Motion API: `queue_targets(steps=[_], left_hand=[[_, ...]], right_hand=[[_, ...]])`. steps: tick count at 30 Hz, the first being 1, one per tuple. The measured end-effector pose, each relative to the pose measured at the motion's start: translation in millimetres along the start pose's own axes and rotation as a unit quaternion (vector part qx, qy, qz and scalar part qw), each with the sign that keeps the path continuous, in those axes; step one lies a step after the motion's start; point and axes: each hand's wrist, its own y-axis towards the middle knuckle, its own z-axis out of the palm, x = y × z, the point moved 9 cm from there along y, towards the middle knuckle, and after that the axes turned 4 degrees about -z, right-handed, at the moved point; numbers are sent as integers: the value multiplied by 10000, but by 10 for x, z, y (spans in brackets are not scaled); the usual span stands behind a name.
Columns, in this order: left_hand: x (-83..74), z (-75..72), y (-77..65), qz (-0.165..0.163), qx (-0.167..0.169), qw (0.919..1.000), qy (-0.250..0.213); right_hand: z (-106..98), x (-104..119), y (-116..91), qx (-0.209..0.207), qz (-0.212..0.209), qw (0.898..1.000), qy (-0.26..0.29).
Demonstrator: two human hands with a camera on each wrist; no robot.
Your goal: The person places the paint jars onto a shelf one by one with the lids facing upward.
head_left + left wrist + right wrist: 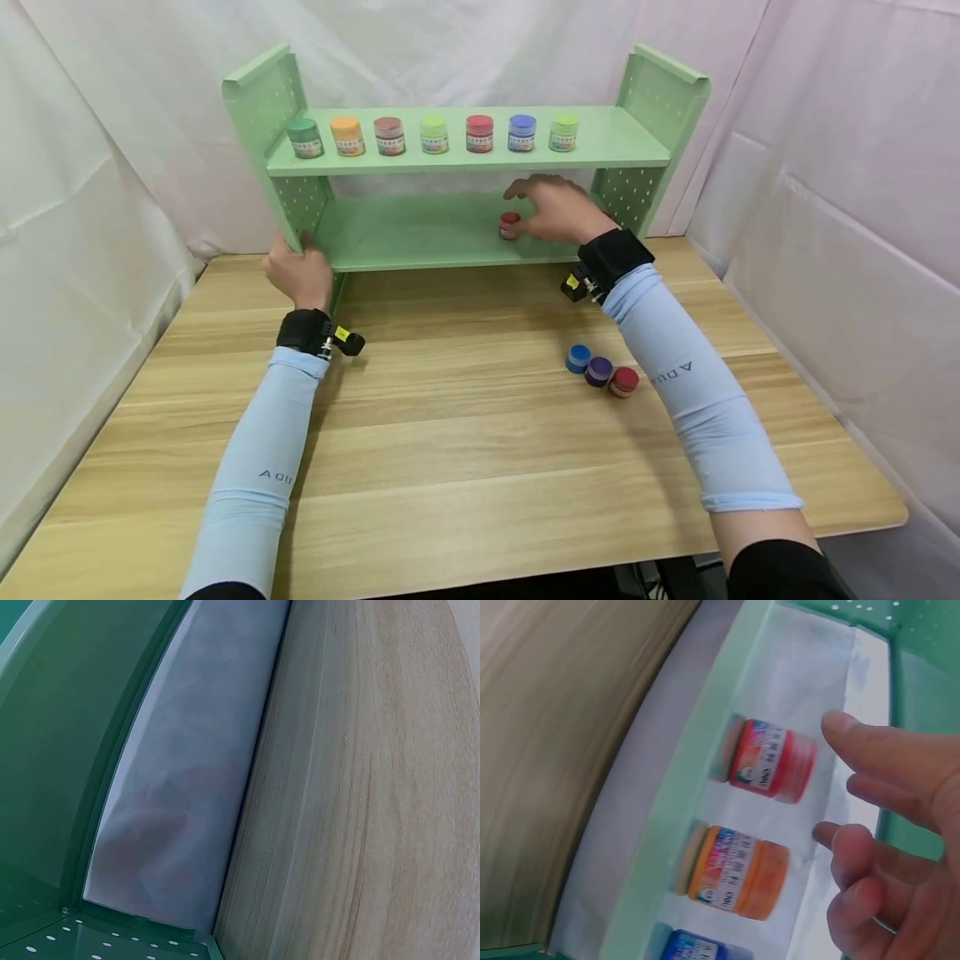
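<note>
A green two-tier shelf [450, 167] stands at the back of the table. My left hand [300, 273] grips the lower front edge of its left side panel; the left wrist view does not show the fingers. Over the right part of the lower board, my right hand [558, 208] has its fingers spread and loosely bent, holding nothing. A red paint jar [772, 759] stands upright on that board, just apart from the fingertips in the right wrist view. Beside it are an orange jar [739, 872] and a blue jar [701, 948], both behind my hand in the head view.
Along the upper board [360, 165] stands a row of several paint jars, from dark green to light green. On the table [450, 417], a blue jar [578, 358], a purple jar [598, 372] and a red jar [624, 382] sit close together near my right forearm.
</note>
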Motion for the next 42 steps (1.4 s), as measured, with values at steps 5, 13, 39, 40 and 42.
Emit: queue_targets(steps=[5, 13, 39, 40, 42], left_hand=[[13, -8, 0, -59, -7, 10000, -24], [-2, 2, 2, 55, -58, 10000, -31], [6, -19, 17, -89, -11, 9999, -57], [1, -16, 14, -62, -15, 10000, -30], [-1, -5, 12, -52, 7, 10000, -40]], right_hand=[[-81, 131, -118, -385, -232, 9986, -294], [-18, 249, -450, -199, -628, 9968, -462], [1167, -612, -1301, 3318, 554, 9171, 2141], [1197, -628, -1312, 3366, 602, 9136, 2202], [1241, -651, -1324, 3431, 637, 9100, 2239]])
